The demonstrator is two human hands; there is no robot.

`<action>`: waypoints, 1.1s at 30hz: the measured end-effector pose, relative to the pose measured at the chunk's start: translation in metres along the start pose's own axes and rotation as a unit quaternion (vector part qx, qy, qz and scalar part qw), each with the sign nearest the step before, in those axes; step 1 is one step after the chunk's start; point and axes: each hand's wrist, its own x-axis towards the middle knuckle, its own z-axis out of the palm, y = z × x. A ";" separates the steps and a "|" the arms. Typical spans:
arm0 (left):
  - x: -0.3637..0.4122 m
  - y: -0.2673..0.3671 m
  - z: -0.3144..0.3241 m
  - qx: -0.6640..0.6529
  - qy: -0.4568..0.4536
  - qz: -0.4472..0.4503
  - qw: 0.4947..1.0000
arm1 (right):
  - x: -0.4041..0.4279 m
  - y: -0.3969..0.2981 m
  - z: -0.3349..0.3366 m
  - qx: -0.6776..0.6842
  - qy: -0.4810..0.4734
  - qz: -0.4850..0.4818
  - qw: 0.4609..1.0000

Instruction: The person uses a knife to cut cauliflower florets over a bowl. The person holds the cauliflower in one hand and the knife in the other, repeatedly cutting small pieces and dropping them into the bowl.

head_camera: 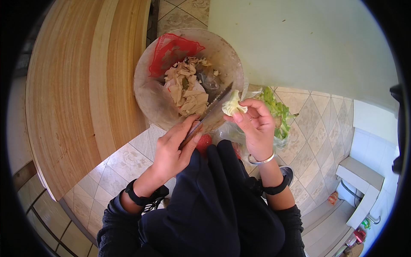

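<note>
My left hand (pixel 176 144) is closed round the handle of a kitchen knife (pixel 213 109), its blade pointing up and to the right over the rim of a large waste bin (pixel 146 93). White bits cling to the blade. My right hand (pixel 257 122) pinches a cauliflower floret (pixel 233 105) between thumb and fingers, just right of the blade. Crumpled paper (pixel 189 93), a red plastic bag (pixel 175 48) and clear plastic lie inside the bin. To the right of my right hand, green leaves (pixel 277 112) rest in a clear plastic bag on the floor.
A wooden tabletop (pixel 86 80) borders the bin on the left. A pale green surface (pixel 289 41) stretches across the upper right. Tiled floor (pixel 308 128) shows between them. A low ledge and a pipe stand at the lower right.
</note>
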 end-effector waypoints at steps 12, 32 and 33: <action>0.006 0.008 -0.003 0.168 0.036 0.268 0.948 | -0.004 0.003 0.006 -0.028 0.041 0.011 0.999; 0.003 -0.002 0.000 0.157 0.039 0.215 0.963 | -0.010 0.014 0.010 0.173 -0.014 0.037 0.984; 0.003 -0.003 0.001 0.155 0.043 0.211 0.964 | -0.010 0.014 0.010 0.184 -0.012 0.038 0.982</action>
